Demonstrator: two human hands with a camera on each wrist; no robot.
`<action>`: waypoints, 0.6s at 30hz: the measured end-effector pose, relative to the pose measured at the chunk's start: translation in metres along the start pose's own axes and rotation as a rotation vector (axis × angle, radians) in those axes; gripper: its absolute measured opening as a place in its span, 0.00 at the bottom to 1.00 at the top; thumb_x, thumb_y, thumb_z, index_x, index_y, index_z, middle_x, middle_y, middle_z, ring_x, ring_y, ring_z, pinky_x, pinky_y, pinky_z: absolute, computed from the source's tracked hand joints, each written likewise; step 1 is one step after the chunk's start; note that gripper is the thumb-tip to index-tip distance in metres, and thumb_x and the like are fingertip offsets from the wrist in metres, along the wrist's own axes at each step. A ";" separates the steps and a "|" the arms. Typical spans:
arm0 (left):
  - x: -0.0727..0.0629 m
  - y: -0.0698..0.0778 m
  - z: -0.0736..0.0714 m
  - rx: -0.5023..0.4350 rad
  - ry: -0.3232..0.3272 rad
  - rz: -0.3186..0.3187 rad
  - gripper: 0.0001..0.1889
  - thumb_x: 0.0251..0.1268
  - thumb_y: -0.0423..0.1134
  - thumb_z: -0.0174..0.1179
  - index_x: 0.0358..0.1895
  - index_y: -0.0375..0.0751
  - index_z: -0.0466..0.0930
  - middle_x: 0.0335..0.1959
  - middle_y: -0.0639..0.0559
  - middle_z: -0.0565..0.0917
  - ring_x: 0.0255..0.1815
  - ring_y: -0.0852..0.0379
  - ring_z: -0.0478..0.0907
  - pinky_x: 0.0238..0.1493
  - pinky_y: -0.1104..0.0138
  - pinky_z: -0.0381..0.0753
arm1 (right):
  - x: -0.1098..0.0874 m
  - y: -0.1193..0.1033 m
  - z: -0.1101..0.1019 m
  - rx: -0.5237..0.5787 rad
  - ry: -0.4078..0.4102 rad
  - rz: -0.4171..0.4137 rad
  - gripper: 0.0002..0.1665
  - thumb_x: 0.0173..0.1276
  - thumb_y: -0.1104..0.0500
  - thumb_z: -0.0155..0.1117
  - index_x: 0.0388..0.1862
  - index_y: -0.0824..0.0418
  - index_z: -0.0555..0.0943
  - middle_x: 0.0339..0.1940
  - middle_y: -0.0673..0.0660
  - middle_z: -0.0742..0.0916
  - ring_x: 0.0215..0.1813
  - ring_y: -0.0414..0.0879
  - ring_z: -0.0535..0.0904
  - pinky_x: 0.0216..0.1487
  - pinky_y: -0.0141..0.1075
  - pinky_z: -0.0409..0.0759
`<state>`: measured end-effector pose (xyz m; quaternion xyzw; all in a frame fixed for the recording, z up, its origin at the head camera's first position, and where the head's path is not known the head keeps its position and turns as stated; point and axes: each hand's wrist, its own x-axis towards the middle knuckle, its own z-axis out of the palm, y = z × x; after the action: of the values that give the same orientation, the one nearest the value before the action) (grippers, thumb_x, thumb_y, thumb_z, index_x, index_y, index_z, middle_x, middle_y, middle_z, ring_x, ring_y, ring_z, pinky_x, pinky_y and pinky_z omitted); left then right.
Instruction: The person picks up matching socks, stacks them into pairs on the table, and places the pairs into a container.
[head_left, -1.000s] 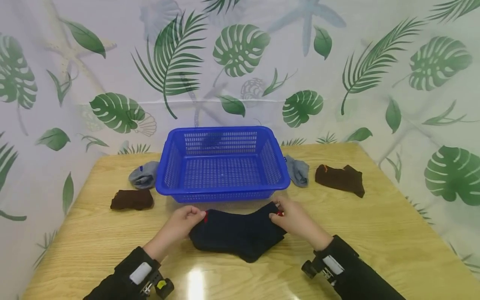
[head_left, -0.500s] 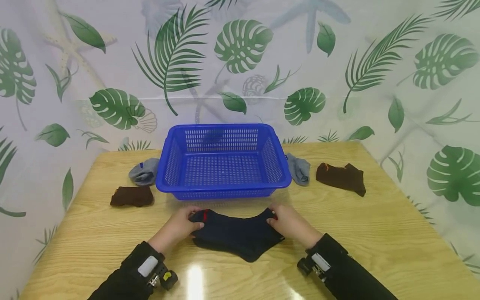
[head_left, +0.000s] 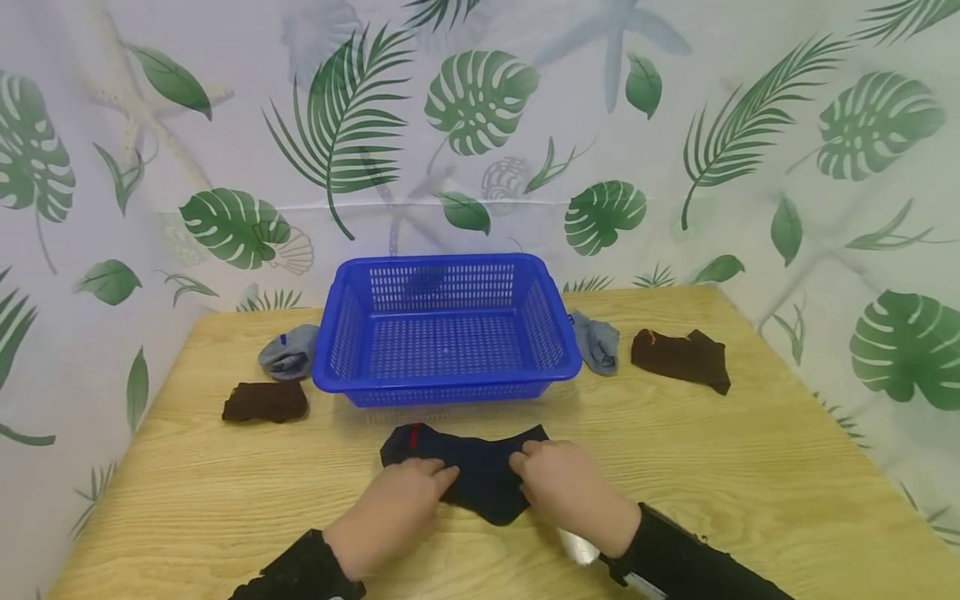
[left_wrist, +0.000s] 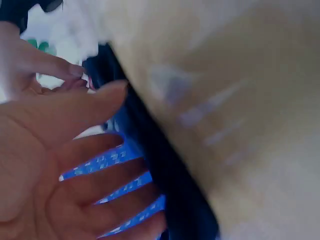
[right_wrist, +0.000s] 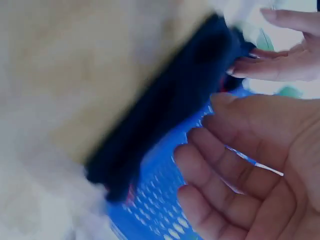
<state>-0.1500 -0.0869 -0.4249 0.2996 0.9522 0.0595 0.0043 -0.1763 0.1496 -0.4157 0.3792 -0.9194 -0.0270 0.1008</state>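
Note:
A dark navy sock (head_left: 480,475) with a red mark lies flat on the table, and it looks like two layered together. My left hand (head_left: 397,512) rests on its left half from the front. In the left wrist view, the left hand's fingers (left_wrist: 120,200) are spread and fairly straight along the sock (left_wrist: 160,160). My right hand (head_left: 573,492) covers the sock's right end. Seen in the right wrist view, the right hand (right_wrist: 240,170) has loosely bent fingers beside the sock (right_wrist: 155,115) and does not grip it.
Behind the sock stands a blue plastic basket (head_left: 447,383). Grey socks (head_left: 291,352), (head_left: 598,343) lie at either side of it. Brown socks (head_left: 266,401), (head_left: 682,357) lie farther out, left and right. A leaf-patterned cloth (head_left: 480,167) hangs behind the wooden table (head_left: 750,483).
Both hands have let go of the sock's ends and moved inward and nearer onto it. The sock stays in about the same place.

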 end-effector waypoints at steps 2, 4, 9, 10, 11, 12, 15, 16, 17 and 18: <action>-0.001 0.006 0.002 0.011 -0.093 0.045 0.24 0.57 0.36 0.67 0.60 0.44 0.79 0.55 0.43 0.81 0.54 0.45 0.79 0.48 0.56 0.81 | -0.002 -0.004 0.003 -0.004 -0.050 -0.065 0.10 0.53 0.59 0.75 0.24 0.57 0.80 0.22 0.50 0.78 0.24 0.44 0.77 0.23 0.35 0.75; -0.001 0.008 0.003 0.011 -0.158 0.050 0.26 0.58 0.38 0.67 0.62 0.48 0.78 0.58 0.43 0.80 0.58 0.45 0.77 0.52 0.56 0.80 | -0.001 -0.005 0.006 -0.010 -0.084 -0.089 0.08 0.54 0.59 0.74 0.24 0.57 0.81 0.21 0.50 0.78 0.24 0.43 0.77 0.22 0.36 0.75; -0.001 0.004 0.001 -0.029 -0.215 0.052 0.27 0.57 0.37 0.67 0.63 0.53 0.77 0.62 0.41 0.77 0.63 0.43 0.72 0.58 0.53 0.76 | 0.002 -0.003 0.014 -0.021 -0.084 -0.123 0.05 0.54 0.61 0.71 0.25 0.56 0.82 0.21 0.50 0.77 0.24 0.43 0.76 0.23 0.37 0.75; -0.001 0.003 0.001 -0.037 -0.222 0.055 0.28 0.57 0.37 0.67 0.63 0.54 0.77 0.62 0.41 0.76 0.64 0.42 0.72 0.59 0.53 0.76 | 0.002 -0.002 0.014 -0.013 -0.083 -0.129 0.05 0.54 0.61 0.70 0.25 0.56 0.81 0.20 0.50 0.77 0.24 0.43 0.76 0.22 0.37 0.74; -0.001 0.002 0.002 -0.040 -0.228 0.061 0.28 0.57 0.38 0.68 0.63 0.54 0.77 0.62 0.41 0.76 0.64 0.42 0.72 0.59 0.53 0.75 | 0.002 -0.002 0.015 -0.005 -0.080 -0.135 0.05 0.55 0.62 0.69 0.24 0.56 0.81 0.20 0.49 0.76 0.24 0.43 0.76 0.22 0.36 0.73; -0.001 0.002 0.003 -0.045 -0.229 0.062 0.28 0.57 0.38 0.68 0.64 0.54 0.76 0.63 0.41 0.76 0.64 0.42 0.72 0.59 0.53 0.75 | 0.002 -0.002 0.015 0.007 -0.075 -0.140 0.05 0.55 0.63 0.68 0.24 0.55 0.80 0.20 0.49 0.76 0.23 0.43 0.75 0.21 0.36 0.72; -0.001 0.000 0.006 -0.063 -0.220 0.052 0.30 0.56 0.40 0.69 0.65 0.49 0.75 0.62 0.42 0.76 0.63 0.43 0.72 0.59 0.55 0.75 | -0.001 -0.001 0.012 0.056 -0.047 -0.154 0.09 0.58 0.63 0.66 0.21 0.55 0.78 0.19 0.48 0.75 0.22 0.42 0.74 0.21 0.34 0.69; -0.001 0.000 0.007 -0.063 -0.207 0.047 0.30 0.55 0.41 0.70 0.65 0.46 0.75 0.62 0.42 0.76 0.63 0.44 0.72 0.60 0.55 0.74 | -0.003 0.000 0.010 0.084 -0.033 -0.158 0.10 0.59 0.64 0.67 0.21 0.54 0.77 0.19 0.48 0.74 0.22 0.42 0.73 0.22 0.33 0.69; -0.001 -0.001 0.008 -0.062 -0.192 0.042 0.31 0.55 0.41 0.70 0.64 0.43 0.75 0.62 0.43 0.76 0.63 0.45 0.73 0.61 0.56 0.74 | -0.004 0.001 0.008 0.119 -0.018 -0.163 0.11 0.59 0.64 0.67 0.21 0.54 0.77 0.19 0.47 0.74 0.23 0.41 0.73 0.23 0.32 0.70; -0.001 -0.002 0.009 -0.060 -0.177 0.036 0.31 0.54 0.42 0.70 0.64 0.40 0.75 0.62 0.43 0.76 0.63 0.46 0.73 0.61 0.57 0.73 | -0.006 0.002 0.006 0.152 -0.006 -0.169 0.12 0.60 0.64 0.68 0.20 0.53 0.77 0.20 0.46 0.74 0.24 0.40 0.72 0.24 0.31 0.70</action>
<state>-0.1493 -0.0881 -0.4338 0.3205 0.9403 0.0614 0.0964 -0.1752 0.1550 -0.4223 0.4618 -0.8839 0.0331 0.0665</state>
